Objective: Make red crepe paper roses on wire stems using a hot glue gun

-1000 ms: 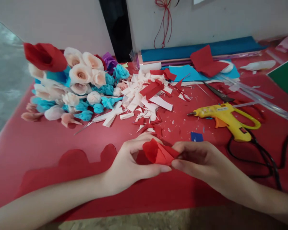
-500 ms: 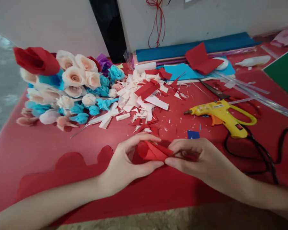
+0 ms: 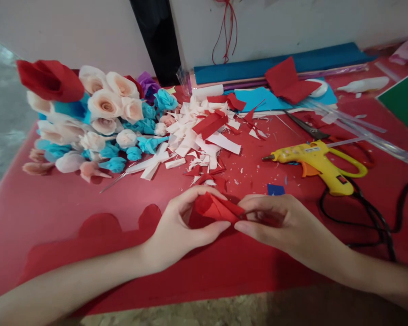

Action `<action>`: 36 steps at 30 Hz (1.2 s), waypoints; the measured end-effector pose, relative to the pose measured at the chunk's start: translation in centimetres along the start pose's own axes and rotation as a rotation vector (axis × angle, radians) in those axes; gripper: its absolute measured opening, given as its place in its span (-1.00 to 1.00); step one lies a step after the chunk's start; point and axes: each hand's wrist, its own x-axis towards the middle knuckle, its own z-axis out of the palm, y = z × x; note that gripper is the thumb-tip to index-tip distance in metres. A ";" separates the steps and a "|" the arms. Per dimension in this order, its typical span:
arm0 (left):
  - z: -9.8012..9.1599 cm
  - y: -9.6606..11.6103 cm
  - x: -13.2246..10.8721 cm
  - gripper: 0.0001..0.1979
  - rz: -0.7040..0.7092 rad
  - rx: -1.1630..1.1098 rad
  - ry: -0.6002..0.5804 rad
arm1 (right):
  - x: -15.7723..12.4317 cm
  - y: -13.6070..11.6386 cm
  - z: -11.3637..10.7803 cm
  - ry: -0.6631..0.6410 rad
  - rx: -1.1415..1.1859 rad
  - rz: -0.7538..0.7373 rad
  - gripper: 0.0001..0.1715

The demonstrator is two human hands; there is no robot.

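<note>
over the red table (image 3: pixel 64 197) i can see a red paper piece (image 3: pixel 217 208), held between the left hand (image 3: pixel 180 228) and the right hand (image 3: pixel 277 219). the left curls round its wider, flared end in a half-open c, fingers on the far side, thumb on the near. the right, nearly closed, pinches the narrow end. just beyond lie paper scraps (image 3: pixel 209 127); a yellow glue gun (image 3: pixel 314 160) rests near the right hand.

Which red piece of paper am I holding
The curled piece between your left hand and right hand; the folded sheet and loose strip lie farther back.
</note>
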 end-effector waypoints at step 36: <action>-0.5 -0.9 0.6 -0.81 0.225 0.424 -0.285 | 0.4 1.0 -0.9 -0.037 -0.473 -0.135 -0.91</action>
